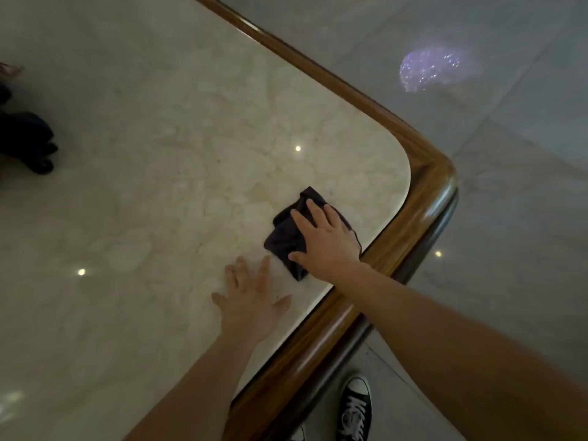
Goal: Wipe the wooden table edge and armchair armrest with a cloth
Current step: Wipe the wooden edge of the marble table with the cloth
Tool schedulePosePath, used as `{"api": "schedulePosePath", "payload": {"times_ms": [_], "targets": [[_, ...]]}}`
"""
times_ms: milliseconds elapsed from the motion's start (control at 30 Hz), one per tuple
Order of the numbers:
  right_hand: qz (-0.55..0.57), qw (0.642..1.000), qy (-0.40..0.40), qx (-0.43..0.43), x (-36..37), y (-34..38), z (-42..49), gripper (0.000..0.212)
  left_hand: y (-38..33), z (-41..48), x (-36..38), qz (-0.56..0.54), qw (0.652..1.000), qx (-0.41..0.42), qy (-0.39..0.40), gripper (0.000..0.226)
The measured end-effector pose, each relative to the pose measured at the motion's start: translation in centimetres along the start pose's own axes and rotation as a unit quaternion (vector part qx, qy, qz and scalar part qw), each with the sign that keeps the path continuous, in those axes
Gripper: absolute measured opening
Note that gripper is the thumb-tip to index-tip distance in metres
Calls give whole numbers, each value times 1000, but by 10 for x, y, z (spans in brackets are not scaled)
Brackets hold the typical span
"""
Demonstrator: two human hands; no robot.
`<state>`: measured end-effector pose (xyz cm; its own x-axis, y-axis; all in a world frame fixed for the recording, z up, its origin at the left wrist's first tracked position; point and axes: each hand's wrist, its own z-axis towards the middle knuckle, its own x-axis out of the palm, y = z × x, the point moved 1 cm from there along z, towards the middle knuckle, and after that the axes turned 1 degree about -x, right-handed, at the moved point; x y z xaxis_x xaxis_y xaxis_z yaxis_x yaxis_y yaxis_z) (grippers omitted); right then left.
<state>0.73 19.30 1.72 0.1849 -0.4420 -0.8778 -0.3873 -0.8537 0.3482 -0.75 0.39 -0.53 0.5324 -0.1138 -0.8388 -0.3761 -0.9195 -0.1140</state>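
A pale marble tabletop (152, 173) fills the left and centre of the frame, glossy, with small bright light spots reflected in it. To the right and along the top lies a grey tiled floor (515, 218), dimly lit, carrying a sparkling purplish reflection (429, 70) at upper right.

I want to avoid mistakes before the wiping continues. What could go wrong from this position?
1. The cloth lies bunched on the marble top under the flat right hand, not on the wooden edge. The edge may get skipped.
2. The crumpled cloth may wipe the rounded edge unevenly.
3. The left hand presses flat on the glossy marble and may leave prints.
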Motion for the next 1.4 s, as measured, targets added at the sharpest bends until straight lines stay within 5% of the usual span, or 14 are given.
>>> {"api": "schedulePosePath", "payload": {"times_ms": [167,433,767,1000,1400], "targets": [[-77,995,55,-13,20,-7,13,96,-3,3,13,45,998,0,-48,92],[-162,982,-82,-55,23,-16,-3,36,-2,6,22,40,998,3,-51,95],[138,983,-120,-35,-29,-35,-40,29,-9,5,-24,35,998,-23,36,91],[211,962,-171,-1,-91,-23,-97,30,-37,-42,-76,64,988,100,-100,78],[226,930,-284,65,-200,11,-227,15,-90,-143,-170,54,966,204,-149,76]]}}
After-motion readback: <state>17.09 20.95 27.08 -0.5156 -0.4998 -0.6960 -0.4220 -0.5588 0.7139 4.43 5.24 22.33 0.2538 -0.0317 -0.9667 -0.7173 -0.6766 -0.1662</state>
